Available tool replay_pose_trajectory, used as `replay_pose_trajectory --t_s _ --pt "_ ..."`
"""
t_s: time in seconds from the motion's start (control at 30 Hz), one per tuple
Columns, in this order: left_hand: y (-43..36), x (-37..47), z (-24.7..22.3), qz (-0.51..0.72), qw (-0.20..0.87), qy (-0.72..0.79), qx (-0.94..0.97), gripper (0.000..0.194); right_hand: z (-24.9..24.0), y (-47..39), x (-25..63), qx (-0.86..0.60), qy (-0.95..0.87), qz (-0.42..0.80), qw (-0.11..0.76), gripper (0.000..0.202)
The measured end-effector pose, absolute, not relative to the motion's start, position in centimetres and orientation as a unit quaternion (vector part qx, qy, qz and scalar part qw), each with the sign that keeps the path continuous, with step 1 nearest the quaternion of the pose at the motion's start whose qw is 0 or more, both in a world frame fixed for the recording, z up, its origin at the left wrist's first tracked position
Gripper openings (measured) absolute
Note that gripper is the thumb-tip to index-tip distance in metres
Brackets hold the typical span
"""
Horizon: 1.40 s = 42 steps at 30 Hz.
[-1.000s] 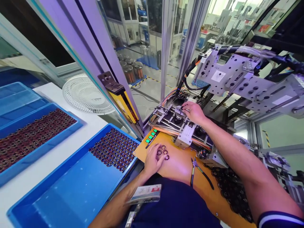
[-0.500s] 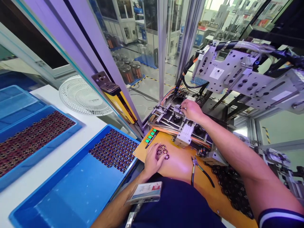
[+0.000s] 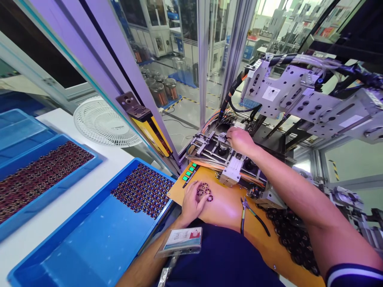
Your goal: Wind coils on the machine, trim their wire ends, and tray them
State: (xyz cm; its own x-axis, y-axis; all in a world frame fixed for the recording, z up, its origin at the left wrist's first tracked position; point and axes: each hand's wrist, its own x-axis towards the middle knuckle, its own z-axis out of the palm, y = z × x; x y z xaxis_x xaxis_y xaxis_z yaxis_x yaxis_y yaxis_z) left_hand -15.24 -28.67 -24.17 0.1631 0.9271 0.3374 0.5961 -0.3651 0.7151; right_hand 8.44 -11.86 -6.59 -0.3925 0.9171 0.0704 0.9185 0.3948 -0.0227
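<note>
On the orange work surface (image 3: 224, 203), my left hand (image 3: 193, 202) lies with thumb and fingers spread around several small wound rings (image 3: 207, 191), touching some of them. My right hand (image 3: 240, 140) reaches over to the machine's fixture (image 3: 222, 144), its fingers pinched together at the top of it. What those fingers hold, if anything, is hidden behind them. A pair of cutting pliers (image 3: 245, 204) with spread handles lies to the right of the rings. A dark pen (image 3: 189, 180) rests beside the green buttons (image 3: 188, 173).
A blue tray (image 3: 89, 231) with many wound rings stands at left, with another filled tray (image 3: 97, 159) beyond it. Dark parts (image 3: 291, 239) are heaped under my right forearm. A metal plate assembly (image 3: 287, 91) overhangs the machine. A yellow sensor bar (image 3: 152, 133) runs along the frame post.
My right hand has shifted very slightly at the fixture, fingers still pinched. My left hand and the rings stay in place.
</note>
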Motion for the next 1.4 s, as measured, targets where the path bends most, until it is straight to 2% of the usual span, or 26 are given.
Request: replay_pose_trajectory --t_s 0.27,0.43,0.6,0.7,0.87,1.07,1.2,1.27,1.4 --pt "-28.5 -15.0 -24.3 0.395 0.181 0.518 0.737 0.046 -7.1 -13.3 9.3 -0.493 -0.866 -0.016 0.080 0.015" --pt "-28.8 -15.7 -23.5 0.421 0.131 0.499 0.746 0.043 -4.5 -18.3 10.1 -0.500 -0.835 -0.073 0.219 0.042" --pt "-24.4 -15.8 -18.8 0.419 0.088 0.454 0.781 0.046 -3.4 -29.2 10.6 -0.473 -0.802 -0.108 0.348 0.041" --pt "-19.0 -13.6 -14.6 0.379 0.075 0.417 0.823 0.047 -4.0 -34.7 10.8 -0.469 -0.789 -0.105 0.383 0.050" --pt "-13.2 -8.6 -10.3 0.270 0.078 0.343 0.896 0.047 -6.0 -42.5 12.5 -0.563 -0.721 -0.116 0.388 0.050" --pt "-12.8 -6.7 -10.5 0.194 0.077 0.349 0.914 0.051 -12.0 -50.9 15.5 -0.713 -0.595 -0.124 0.351 0.025" --pt "-12.7 -6.9 -9.7 0.162 0.094 0.363 0.913 0.054 -17.1 -52.2 16.5 -0.753 -0.572 -0.108 0.307 0.021" --pt "-13.8 -7.3 -8.8 0.201 0.119 0.363 0.902 0.057 -18.9 -51.7 16.8 -0.765 -0.567 -0.096 0.289 0.022" --pt "-19.6 -8.9 -7.4 0.378 0.147 0.313 0.859 0.052 -21.0 -50.6 17.3 -0.791 -0.546 -0.077 0.265 0.021"
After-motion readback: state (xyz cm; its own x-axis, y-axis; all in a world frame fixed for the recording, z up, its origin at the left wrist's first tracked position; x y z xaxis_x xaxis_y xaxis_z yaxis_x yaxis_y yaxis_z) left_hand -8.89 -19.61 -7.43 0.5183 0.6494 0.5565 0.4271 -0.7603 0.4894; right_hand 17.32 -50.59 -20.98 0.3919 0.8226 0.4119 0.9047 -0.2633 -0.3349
